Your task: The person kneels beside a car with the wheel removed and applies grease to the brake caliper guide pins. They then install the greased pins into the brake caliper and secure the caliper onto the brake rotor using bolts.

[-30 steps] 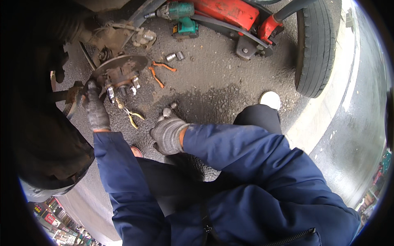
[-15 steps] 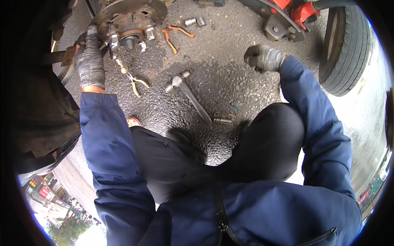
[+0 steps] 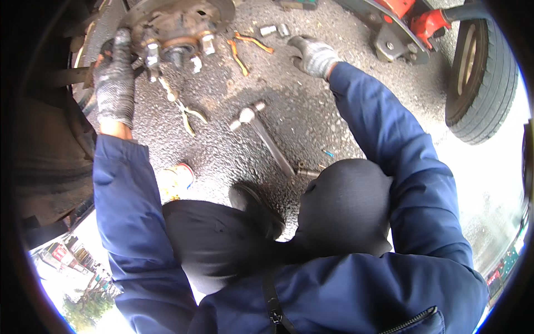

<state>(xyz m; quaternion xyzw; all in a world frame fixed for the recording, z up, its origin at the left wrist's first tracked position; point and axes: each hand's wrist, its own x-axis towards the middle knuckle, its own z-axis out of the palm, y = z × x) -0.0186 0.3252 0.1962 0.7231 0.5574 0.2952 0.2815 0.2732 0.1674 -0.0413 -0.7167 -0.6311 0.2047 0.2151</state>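
Observation:
My left hand, in a grey knitted glove, is at the left edge of a rusty brake disc. One digit lies along the rim and the others curl beside it, partly hidden; it appears closed on the disc. Bright metal wheel nuts stick out from the hub below the disc. My right hand, gloved too, reaches over the asphalt with thumb and fingers apart and nothing between them. Just beyond its fingertips lie two short metal sockets. Orange-handled pliers lie left of them.
A ball-peen hammer lies mid-ground, beside a metal socket. Pale-handled pliers are below the hub. A can stands near my left knee. On the right are a red jack and a tyre.
My right hand has moved left and forward toward the two sockets, its fingers spreading. My left hand stays at the disc. My knees have shifted, and more of the can shows.

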